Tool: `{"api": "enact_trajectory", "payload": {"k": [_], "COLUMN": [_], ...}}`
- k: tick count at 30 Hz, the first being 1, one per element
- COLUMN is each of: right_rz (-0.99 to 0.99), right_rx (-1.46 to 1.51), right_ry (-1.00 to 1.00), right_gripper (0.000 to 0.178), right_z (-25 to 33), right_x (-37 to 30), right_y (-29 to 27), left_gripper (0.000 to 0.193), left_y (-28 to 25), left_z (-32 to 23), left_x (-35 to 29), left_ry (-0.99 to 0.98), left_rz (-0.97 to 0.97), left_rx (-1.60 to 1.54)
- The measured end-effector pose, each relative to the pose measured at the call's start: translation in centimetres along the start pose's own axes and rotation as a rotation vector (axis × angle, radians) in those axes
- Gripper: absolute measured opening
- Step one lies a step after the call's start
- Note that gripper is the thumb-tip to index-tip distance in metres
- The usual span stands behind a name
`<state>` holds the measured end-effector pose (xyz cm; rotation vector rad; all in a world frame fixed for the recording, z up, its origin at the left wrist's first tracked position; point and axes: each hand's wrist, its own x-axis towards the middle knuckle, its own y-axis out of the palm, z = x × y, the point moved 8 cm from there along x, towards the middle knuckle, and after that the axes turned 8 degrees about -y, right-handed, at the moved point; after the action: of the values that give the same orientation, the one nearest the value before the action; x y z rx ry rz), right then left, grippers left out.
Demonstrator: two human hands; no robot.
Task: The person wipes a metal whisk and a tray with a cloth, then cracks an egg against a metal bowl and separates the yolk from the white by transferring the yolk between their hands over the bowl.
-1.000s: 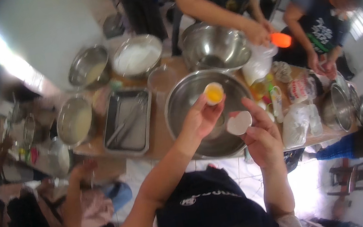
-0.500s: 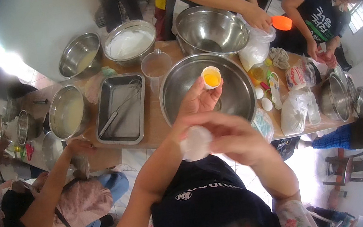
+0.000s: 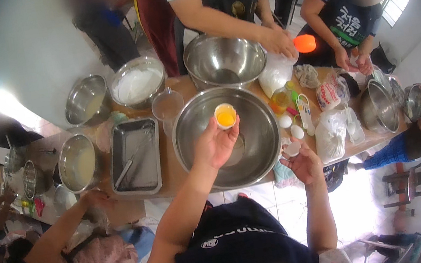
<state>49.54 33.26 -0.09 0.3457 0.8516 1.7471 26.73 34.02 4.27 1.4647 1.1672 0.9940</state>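
head view shows the left hand (image 3: 215, 144) pinching a half eggshell (image 3: 225, 115) with its yolk above the big steel bowl (image 3: 192, 156), the right hand (image 3: 302, 164) loosely cupping an empty shell (image 3: 292, 148) by the table edge; a tilt could spill the yolk.

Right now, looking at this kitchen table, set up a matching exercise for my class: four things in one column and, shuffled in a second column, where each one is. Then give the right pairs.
Things
1. eggshell half with yolk
2. empty eggshell half
3. baking tray
4. orange lid

Places
A. at the far side of the table, by another person's hand
B. in the right hand, at the table's near edge
C. on the table, left of the big steel bowl
D. in the left hand, held above the big steel bowl

Pairs: 1-D, 2-B, 3-C, 4-A
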Motion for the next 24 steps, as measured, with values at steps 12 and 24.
{"api": "enact_trajectory", "payload": {"k": [12,24], "right_rz": [-0.237,-0.314], "right_rx": [0.011,-0.154], "right_ry": [0.098,0.012], "right_gripper": [0.042,0.04], "right_z": [-3.8,-1.1], "right_x": [2.6,4.0], "right_y": [-10.8,-11.8], "left_gripper": [0.038,0.048], "left_y": [-0.2,-0.1], "left_z": [-0.1,-0.1], "left_x": [0.0,-0.1], "left_ry": [0.013,0.018], "left_rz": [-0.024,-0.048], "left_rx": [-0.036,-0.021]}}
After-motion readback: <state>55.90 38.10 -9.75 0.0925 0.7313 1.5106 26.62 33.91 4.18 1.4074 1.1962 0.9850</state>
